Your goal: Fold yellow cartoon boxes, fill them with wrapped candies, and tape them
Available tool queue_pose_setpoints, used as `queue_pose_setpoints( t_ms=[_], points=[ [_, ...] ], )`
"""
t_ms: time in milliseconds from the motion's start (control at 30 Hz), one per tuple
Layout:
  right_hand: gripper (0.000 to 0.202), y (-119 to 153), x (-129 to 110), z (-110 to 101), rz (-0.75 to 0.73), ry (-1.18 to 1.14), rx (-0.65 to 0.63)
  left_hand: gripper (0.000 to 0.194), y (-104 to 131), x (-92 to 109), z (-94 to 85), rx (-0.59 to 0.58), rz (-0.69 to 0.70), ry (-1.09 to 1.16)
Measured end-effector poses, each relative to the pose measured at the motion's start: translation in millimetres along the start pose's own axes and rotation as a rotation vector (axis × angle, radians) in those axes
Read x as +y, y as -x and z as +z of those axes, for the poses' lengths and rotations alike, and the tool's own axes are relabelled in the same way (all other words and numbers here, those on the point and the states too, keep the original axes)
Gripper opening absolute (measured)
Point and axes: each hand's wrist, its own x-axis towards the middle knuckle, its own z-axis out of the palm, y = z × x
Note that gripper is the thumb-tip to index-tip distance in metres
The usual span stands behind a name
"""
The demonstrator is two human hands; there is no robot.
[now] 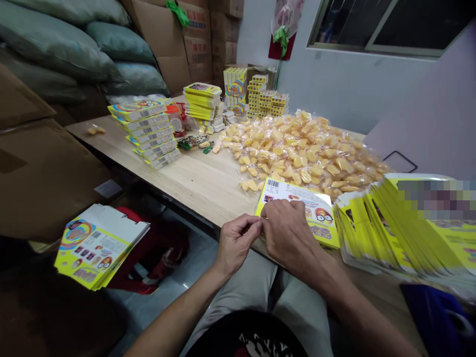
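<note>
Near the table's front edge my two hands meet at the left side of a flat yellow-and-white printed carton (288, 196). The thumb and forefinger of my left hand (235, 243) are pinched together, beside the carton's corner. My right hand (286, 230) lies over the carton with its fingers curled in, their tips touching those of the left. Whatever is between the fingertips, if anything, is too small or hidden to make out. Just beyond the carton spreads a large heap of yellow pieces in clear wrappers (297, 148).
Right of the carton fans a long row of flat cartons (390, 228). Stacked filled boxes (148, 131) and an orange-lidded jar (175, 119) stand at the left. More flat cartons (96, 248) rest on a red stool (148, 272) below. Sacks (52, 44) and cardboard boxes (197, 44) line the back.
</note>
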Motion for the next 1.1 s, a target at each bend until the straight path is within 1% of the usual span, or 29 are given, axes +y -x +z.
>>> queue_pose_setpoints(
  t_ms=[100,200,267,333,433,467,533,600,667,767,833,967,1100],
  points=[
    [0.013,-2.9,-3.1,1.3,-0.038,0.107,-0.042,0.019,-0.1,-0.7,0.3,-0.018,0.099,-0.097],
    [0.016,-2.5,-5.8,4.8,-0.084,0.195,-0.027,0.019,-0.2,0.2,1.0,-0.038,0.226,-0.213],
    [0.016,-1.4,-5.1,6.9,-0.086,0.184,-0.015,0.018,0.6,1.2,1.4,-0.040,0.273,-0.262],
    [0.014,-0.2,-0.6,8.2,-0.045,0.094,-0.020,0.017,1.2,2.1,1.4,-0.032,0.265,-0.250],
    [0.011,1.7,11.3,9.5,0.098,-0.130,-0.028,0.015,0.3,4.3,0.1,-0.006,0.174,-0.146],
    [0.010,2.4,15.2,10.0,0.146,-0.210,-0.019,0.015,-0.5,5.7,-0.4,-0.001,0.119,-0.099],
    [0.010,3.9,20.5,11.9,0.204,-0.329,0.018,0.018,-1.8,9.4,-1.1,-0.030,-0.037,0.003],
    [0.011,5.4,21.2,14.7,0.193,-0.361,0.055,0.024,-1.8,13.8,-0.5,-0.091,-0.198,0.097],
    [0.013,6.8,18.0,17.8,0.155,-0.333,0.080,0.027,-0.6,17.6,1.2,-0.140,-0.283,0.169],
    [0.013,8.6,11.1,20.8,0.113,-0.262,0.096,0.030,1.4,19.1,3.7,-0.146,-0.297,0.265],
    [0.013,9.9,7.0,20.9,0.096,-0.205,0.098,0.030,2.2,17.3,3.9,-0.125,-0.313,0.319],
    [0.016,13.3,0.5,19.0,0.064,-0.126,0.092,0.027,4.6,12.4,1.0,-0.055,-0.363,0.355],
    [0.018,16.1,-4.0,19.2,0.048,-0.095,0.076,0.027,9.4,11.7,-1.1,-0.024,-0.405,0.381]
  ],
)
